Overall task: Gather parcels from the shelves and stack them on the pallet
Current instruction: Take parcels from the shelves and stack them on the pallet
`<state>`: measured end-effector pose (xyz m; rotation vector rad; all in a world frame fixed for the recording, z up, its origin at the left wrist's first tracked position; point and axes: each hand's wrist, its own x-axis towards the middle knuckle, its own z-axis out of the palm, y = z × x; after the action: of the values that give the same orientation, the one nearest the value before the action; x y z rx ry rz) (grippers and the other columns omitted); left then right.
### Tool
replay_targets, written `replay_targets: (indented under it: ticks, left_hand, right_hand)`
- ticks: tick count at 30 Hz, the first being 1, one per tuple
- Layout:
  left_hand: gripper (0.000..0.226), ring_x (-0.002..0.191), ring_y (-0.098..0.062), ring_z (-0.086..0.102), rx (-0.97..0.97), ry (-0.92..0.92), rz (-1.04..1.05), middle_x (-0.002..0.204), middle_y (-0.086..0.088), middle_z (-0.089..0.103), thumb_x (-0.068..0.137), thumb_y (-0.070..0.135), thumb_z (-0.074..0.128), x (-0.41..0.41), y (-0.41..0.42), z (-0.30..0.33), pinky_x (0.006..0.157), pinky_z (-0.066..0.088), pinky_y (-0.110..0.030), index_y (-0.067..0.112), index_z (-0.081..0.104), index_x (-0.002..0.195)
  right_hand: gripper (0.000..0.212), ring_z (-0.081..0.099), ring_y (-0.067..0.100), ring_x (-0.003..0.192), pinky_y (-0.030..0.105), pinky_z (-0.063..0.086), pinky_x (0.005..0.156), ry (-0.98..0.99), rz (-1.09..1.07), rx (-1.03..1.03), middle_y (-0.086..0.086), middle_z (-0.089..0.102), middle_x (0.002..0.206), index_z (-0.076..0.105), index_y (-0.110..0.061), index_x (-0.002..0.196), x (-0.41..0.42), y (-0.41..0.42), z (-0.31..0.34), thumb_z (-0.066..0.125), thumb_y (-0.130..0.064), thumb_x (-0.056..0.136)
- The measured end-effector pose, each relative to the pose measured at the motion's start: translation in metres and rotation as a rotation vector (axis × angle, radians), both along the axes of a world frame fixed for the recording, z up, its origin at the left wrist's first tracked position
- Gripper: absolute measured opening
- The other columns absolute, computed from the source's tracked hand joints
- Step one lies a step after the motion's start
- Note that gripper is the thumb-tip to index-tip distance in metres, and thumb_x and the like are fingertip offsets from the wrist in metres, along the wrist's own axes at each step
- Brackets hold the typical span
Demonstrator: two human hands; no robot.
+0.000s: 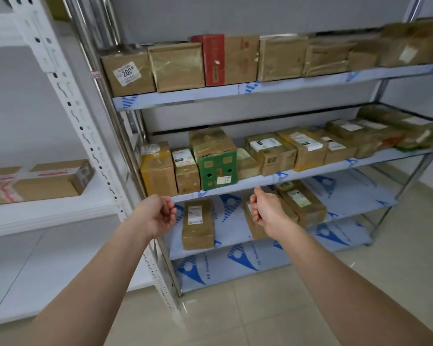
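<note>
A metal shelf rack [310, 173] holds rows of brown taped parcels on its levels. On the middle level a green-fronted parcel [218, 168] marked 3 stands between a small labelled parcel [186, 171] and a low parcel [246, 163]. My left hand [159, 214] and my right hand [266, 209] are stretched out just below that level's front edge, on either side of the green parcel. Both hold nothing, with the fingers loosely curled. A flat parcel [198, 224] lies on the level below, between my hands. No pallet is in view.
A white slotted rack [68, 103] stands at left with a taped cardboard box [43, 182] on its shelf. The top level carries a red-and-brown box [225, 59]. Two more parcels [300, 203] lie on the lower level at right. Beige floor tiles [235, 308] lie underfoot.
</note>
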<state>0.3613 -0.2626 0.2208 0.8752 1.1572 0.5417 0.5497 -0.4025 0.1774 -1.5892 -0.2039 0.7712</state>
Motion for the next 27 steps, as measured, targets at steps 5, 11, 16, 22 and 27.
replay_targets:
  ticks: [5, 11, 16, 22, 27]
  left_hand:
    - [0.04, 0.057, -0.014, 0.041, -0.039, 0.0, 0.059, 0.035, 0.002, 0.045, 0.091, -0.008, 0.019, 0.066, 0.009, -0.008, 0.055, 0.034, -0.023, 0.014, 0.047, 0.074]
    - [0.04, 0.057, -0.015, 0.043, -0.133, 0.038, -0.018, 0.037, 0.001, 0.048, 0.091, -0.009, 0.02, 0.167, 0.0, -0.057, 0.055, 0.034, -0.023, 0.014, 0.049, 0.075]
    - [0.039, 0.058, -0.014, 0.044, -0.207, 0.125, -0.037, 0.04, 0.001, 0.049, 0.087, -0.011, 0.024, 0.212, 0.015, -0.103, 0.054, 0.035, -0.024, 0.013, 0.047, 0.068]
    - [0.037, 0.059, -0.014, 0.047, -0.255, 0.214, -0.113, 0.066, -0.003, 0.052, 0.088, -0.011, 0.026, 0.269, 0.047, -0.165, 0.047, 0.04, -0.019, 0.011, 0.051, 0.07]
    - [0.036, 0.059, -0.014, 0.049, -0.337, 0.246, -0.158, 0.069, -0.003, 0.056, 0.086, -0.011, 0.028, 0.305, 0.059, -0.23, 0.039, 0.041, -0.013, 0.011, 0.054, 0.073]
  right_hand:
    - [0.04, 0.033, 0.013, 0.049, 0.025, 0.028, 0.048, 0.036, 0.056, -0.033, -0.003, 0.038, 0.052, 0.051, -0.014, 0.072, 0.059, 0.011, -0.011, 0.042, -0.037, 0.104]
    - [0.042, 0.034, 0.01, 0.049, 0.022, 0.029, 0.047, 0.09, -0.001, -0.112, -0.005, 0.04, 0.05, 0.054, -0.015, 0.071, 0.16, 0.007, -0.042, 0.044, -0.04, 0.103]
    - [0.026, 0.042, 0.01, 0.056, 0.021, 0.035, 0.053, 0.146, -0.019, -0.206, -0.001, 0.048, 0.065, 0.061, -0.014, 0.081, 0.207, 0.007, -0.084, 0.049, -0.026, 0.101]
    - [0.025, 0.044, 0.013, 0.054, 0.026, 0.036, 0.056, 0.207, -0.087, -0.312, 0.002, 0.049, 0.059, 0.053, -0.014, 0.073, 0.253, 0.011, -0.151, 0.054, -0.017, 0.098]
    - [0.025, 0.047, 0.016, 0.054, 0.029, 0.037, 0.057, 0.253, -0.135, -0.369, 0.004, 0.051, 0.062, 0.052, -0.011, 0.072, 0.293, 0.02, -0.199, 0.055, -0.014, 0.097]
